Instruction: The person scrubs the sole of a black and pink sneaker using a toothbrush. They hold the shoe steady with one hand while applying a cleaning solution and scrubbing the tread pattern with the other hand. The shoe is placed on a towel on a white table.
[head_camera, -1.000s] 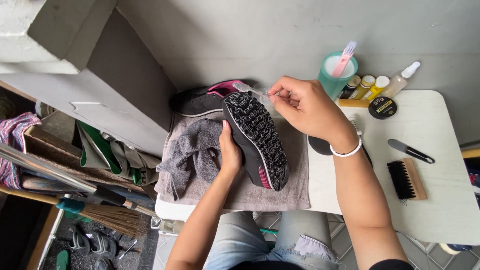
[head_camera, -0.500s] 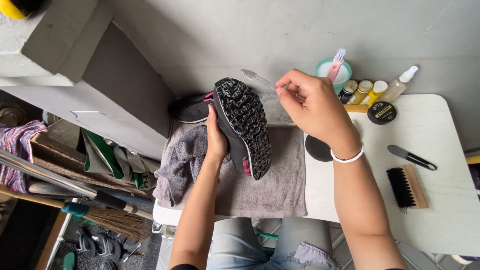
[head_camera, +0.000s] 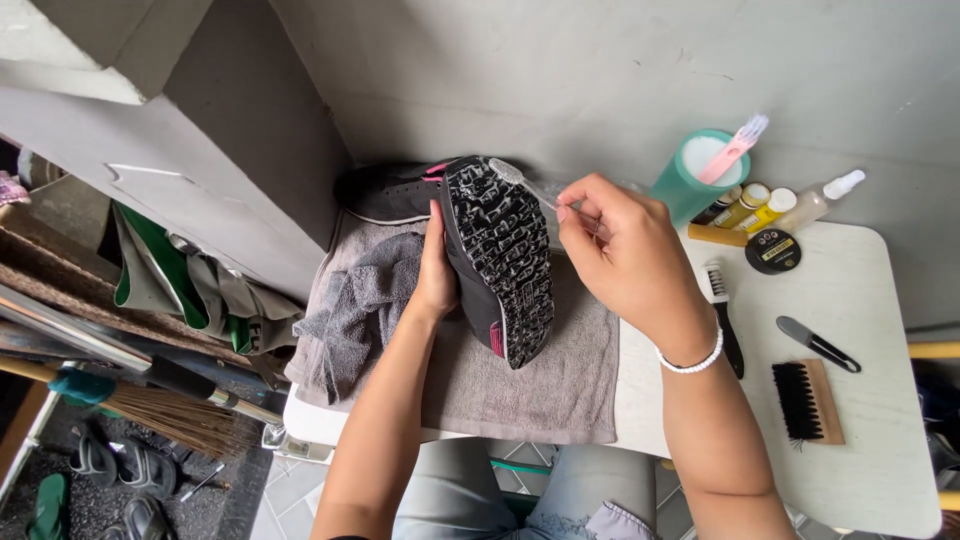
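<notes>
Shoe (head_camera: 497, 262) stands on its side over the grey towel (head_camera: 560, 385), tread turned toward you, heel end near the wall. Your left hand (head_camera: 436, 272) is closed on its upper from behind and props it there. Your right hand (head_camera: 622, 255) pinches the handle of a clear toothbrush (head_camera: 522, 181), fingers shut on it, bristle head touching the sole at the far end.

Risks as they look from here:
- Hold on the shoe is one-handed and from the back only. Push hard with the brush and the shoe could roll or tip toward the second shoe (head_camera: 385, 193) lying against the wall.
- Pinch sits well back on a thin handle. Heavy pressure may flex it or let the head skid off the lugs.
- Teal cup (head_camera: 692, 175) with a pink brush in it stands just beyond your right knuckles, small bottles (head_camera: 757, 205) beside it. A wide back-stroke could knock them over.
- Loose rag (head_camera: 365, 300) bunched at your left wrist could snag.
- Dirt flicked off the tread may land on the white table (head_camera: 880, 300), beyond the towel.
</notes>
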